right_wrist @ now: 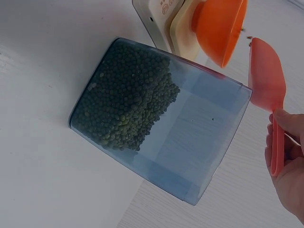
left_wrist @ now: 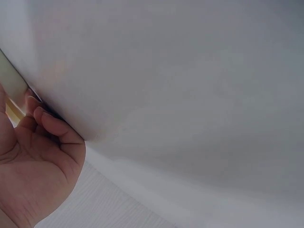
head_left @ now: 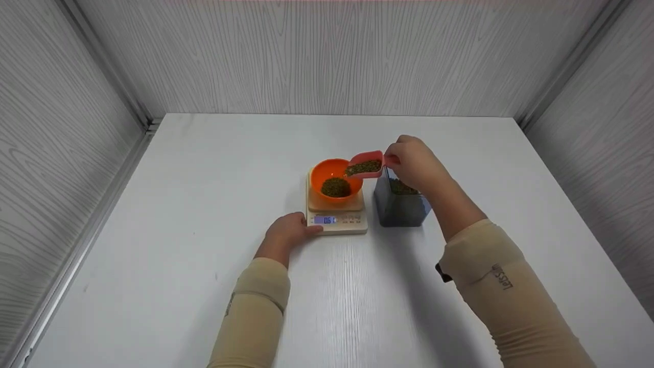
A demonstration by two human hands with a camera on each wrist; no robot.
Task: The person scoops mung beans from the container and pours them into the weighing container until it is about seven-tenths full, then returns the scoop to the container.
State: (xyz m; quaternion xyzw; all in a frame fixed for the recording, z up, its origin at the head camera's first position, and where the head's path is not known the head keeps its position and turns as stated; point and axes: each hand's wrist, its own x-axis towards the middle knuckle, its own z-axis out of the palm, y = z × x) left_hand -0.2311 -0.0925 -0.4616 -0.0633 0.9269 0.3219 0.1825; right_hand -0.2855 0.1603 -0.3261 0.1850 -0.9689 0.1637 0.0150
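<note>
My right hand [head_left: 416, 162] grips the handle of a pink scoop [right_wrist: 267, 78], tilted with its lip over the right rim of an orange bowl [head_left: 320, 176]. Small green beans [head_left: 366, 167] lie in the scoop, and a few fall from its lip in the right wrist view. A heap of the same beans [head_left: 335, 187] sits in the bowl. The bowl stands on a cream kitchen scale [head_left: 340, 229] whose lit display [head_left: 325, 220] shows digits like 0.61. At the scale's front left corner, my left hand [head_left: 288, 230] holds its edge, thumb along the front and fingers curled against the side.
Right of the scale stands a clear bluish container [right_wrist: 190, 137], partly filled with green beans [right_wrist: 123, 95], below my right hand. Everything rests on a white table [head_left: 204, 168] enclosed by grey wood-grain panels [head_left: 327, 56] at the back and sides.
</note>
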